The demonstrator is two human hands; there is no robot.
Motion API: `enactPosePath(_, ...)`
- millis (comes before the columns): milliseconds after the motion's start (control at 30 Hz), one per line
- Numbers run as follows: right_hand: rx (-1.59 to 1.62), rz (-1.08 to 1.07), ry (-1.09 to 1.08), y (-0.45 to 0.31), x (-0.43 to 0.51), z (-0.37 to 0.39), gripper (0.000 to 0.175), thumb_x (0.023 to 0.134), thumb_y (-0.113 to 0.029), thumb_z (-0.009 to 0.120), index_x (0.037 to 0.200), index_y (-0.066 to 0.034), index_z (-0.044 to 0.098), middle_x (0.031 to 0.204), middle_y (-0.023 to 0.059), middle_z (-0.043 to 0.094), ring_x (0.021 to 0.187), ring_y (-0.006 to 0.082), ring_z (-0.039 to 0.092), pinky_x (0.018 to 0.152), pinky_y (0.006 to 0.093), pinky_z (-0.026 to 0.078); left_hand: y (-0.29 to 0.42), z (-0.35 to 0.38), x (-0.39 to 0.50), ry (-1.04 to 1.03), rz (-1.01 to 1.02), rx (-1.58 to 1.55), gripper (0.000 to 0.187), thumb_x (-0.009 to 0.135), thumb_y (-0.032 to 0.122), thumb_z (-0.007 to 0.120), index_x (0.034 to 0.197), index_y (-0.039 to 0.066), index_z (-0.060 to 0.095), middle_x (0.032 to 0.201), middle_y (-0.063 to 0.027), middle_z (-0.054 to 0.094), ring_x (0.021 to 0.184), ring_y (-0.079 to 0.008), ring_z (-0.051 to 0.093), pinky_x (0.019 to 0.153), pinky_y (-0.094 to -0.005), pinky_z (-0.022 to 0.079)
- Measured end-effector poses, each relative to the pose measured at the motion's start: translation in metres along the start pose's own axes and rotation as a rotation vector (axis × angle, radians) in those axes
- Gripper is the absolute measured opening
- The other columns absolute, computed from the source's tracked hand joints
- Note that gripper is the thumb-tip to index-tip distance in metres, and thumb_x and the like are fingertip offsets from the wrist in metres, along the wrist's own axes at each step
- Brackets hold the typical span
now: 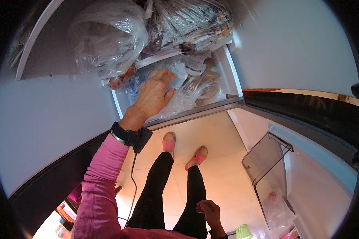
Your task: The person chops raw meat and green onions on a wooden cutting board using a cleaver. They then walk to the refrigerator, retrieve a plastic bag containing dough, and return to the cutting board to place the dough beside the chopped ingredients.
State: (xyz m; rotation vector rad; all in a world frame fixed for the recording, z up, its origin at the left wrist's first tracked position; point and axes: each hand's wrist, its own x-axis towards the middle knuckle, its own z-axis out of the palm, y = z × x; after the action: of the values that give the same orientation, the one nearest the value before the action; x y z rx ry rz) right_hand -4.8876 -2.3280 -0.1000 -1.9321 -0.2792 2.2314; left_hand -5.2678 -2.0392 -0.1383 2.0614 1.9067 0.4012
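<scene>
My left hand point(154, 94) reaches palm down over a pulled-out refrigerator drawer point(234, 70). Its fingers are blurred and slightly apart, with nothing seen in them. Beneath and around it lie crumpled clear plastic bags point(179, 101), and a bag with brownish contents point(208, 86) rests at the drawer's right. Reddish-brown items point(121, 80) in clear plastic show left of my fingers. Low in the view, my right hand point(210, 211) hangs beside my right leg, its fingers curled in and no object visible in it.
Above the drawer bulge a large clear plastic bag point(110, 41) and a dark-filled bag point(191, 27). The open door at right carries a transparent bin point(266, 158) with a plastic bag point(276, 209). A cable point(133, 176) hangs from my wrist strap. A green basket point(243, 231) stands below.
</scene>
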Motion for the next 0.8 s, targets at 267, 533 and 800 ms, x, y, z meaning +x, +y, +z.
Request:
enactPosePath(267, -0.006, 0.016, -0.023, 0.011, 0.010, 0.002, 0.015, 0.090, -0.007, 0.053, 0.098, 0.0029, 0.059, 0.090, 0.0124, 0.065, 0.078, 0.0173, 0.063, 0.071, 0.0306, 0.054, -0.006, 0.052, 0.072, -0.106, -0.184, 0.240, 0.058, 0.077, 0.032, 0.066, 0.123, 0.002, 0.050, 0.122, -0.0201, 0.053, 0.113, -0.0361, 0.050, 0.095, -0.0411, 0.040)
enactPosePath(533, -0.005, 0.040, 0.000, 0.021, 0.014, -0.002, 0.013, 0.090, -0.007, 0.053, 0.097, 0.0023, 0.059, 0.090, 0.0115, 0.064, 0.078, 0.0168, 0.063, 0.069, 0.0299, 0.054, -0.039, 0.067, 0.094, -0.481, -0.055, 0.064, 0.049, 0.079, 0.020, 0.058, 0.126, 0.005, 0.050, 0.103, -0.0242, 0.061, 0.096, -0.0385, 0.058, 0.088, -0.0420, 0.044)
enactPosePath(800, 0.000, 0.021, -0.044, 0.024, 0.015, 0.003, 0.012, 0.090, -0.008, 0.054, 0.096, 0.0010, 0.060, 0.090, 0.0105, 0.064, 0.078, 0.0161, 0.063, 0.070, 0.0299, 0.054, -0.013, 0.048, 0.065, -0.728, 0.135, -0.062, 0.046, 0.081, 0.015, 0.055, 0.126, 0.005, 0.050, 0.105, -0.0253, 0.059, 0.097, -0.0374, 0.057, 0.086, -0.0391, 0.045)
